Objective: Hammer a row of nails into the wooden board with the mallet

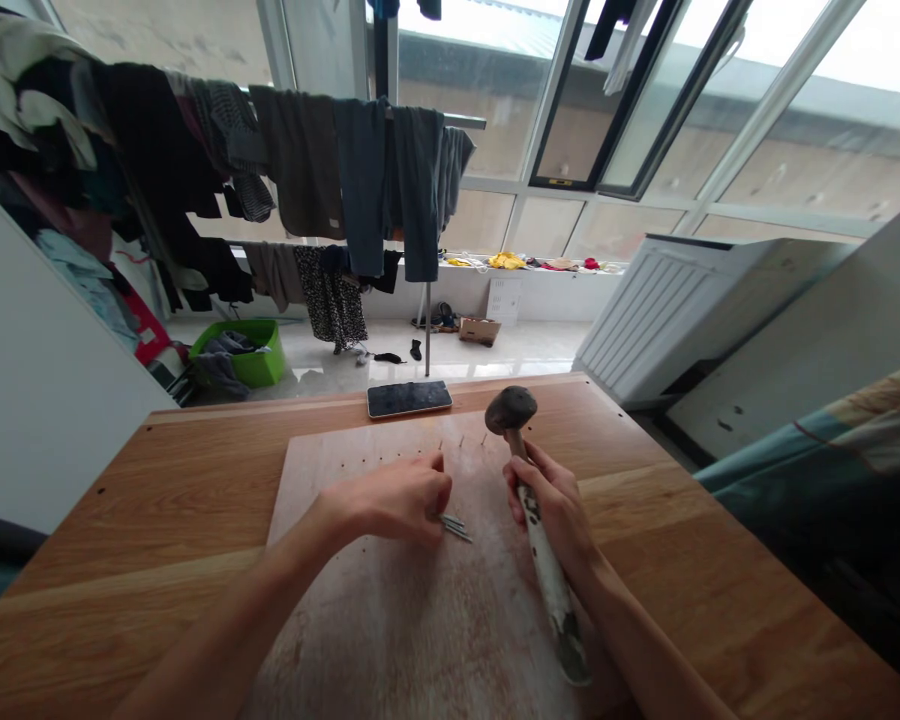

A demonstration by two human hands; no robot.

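Observation:
My right hand [549,500] is closed round the pale wooden handle of a hammer [511,410], whose dark head points up and away over a worn wooden board [390,610]. My left hand [401,497] rests on the board with its fingers curled, pinching at a few loose nails [454,524] that lie just right of it. Several nails [461,440] stand upright in a row near the board's far edge, in front of both hands.
The board lies on a wooden table [157,500]. A dark phone [409,398] lies flat at the table's far edge. Beyond it stand a clothes rack with hanging garments [360,190], a green basket [251,352], a white panel [675,310] and large windows.

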